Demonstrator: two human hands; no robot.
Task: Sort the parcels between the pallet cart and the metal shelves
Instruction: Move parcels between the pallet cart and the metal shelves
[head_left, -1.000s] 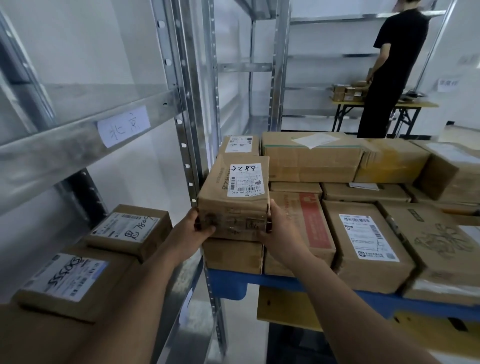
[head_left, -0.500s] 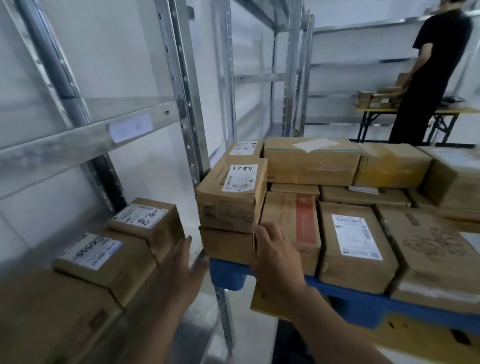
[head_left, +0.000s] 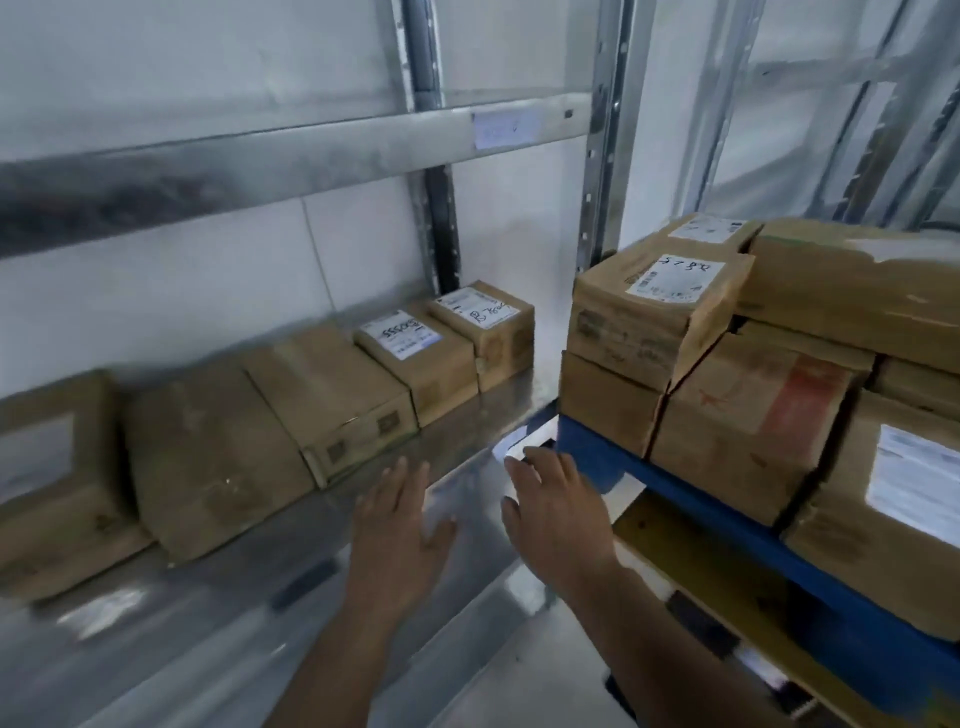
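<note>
1. The left hand (head_left: 402, 525) is held flat with its fingers straight and spread above the metal shelf (head_left: 218, 639); nothing is gripped by it.
2. The right hand (head_left: 558, 512) is likewise held with fingers extended and apart, empty, just beside the blue corner of the pallet cart (head_left: 727, 525).
3. A row of brown cardboard parcels is seen on the shelf against the white wall (head_left: 208, 291), each touching the next.
4. The far-right shelf parcel (head_left: 491, 332) carries a white label with handwriting that is too blurred to be read.
5. On the next parcel (head_left: 415, 358) a white label with dark handwritten characters, seemingly "SS0" followed by more, is shown.
6. The parcels further left are blurred; no writing can be made out on them.
7. Parcels are stacked on the pallet cart to the right; the corner parcel (head_left: 652, 306) on top bears a barcode label with handwritten digits, not clearly legible.
8. A parcel with a red printed panel (head_left: 763, 410) lies beside and below it.
9. A pale paper tag (head_left: 503, 128) is stuck on the upper shelf beam (head_left: 260, 161); its writing cannot be read.
10. Galvanised uprights (head_left: 605, 156) are seen between shelf and cart.
</note>
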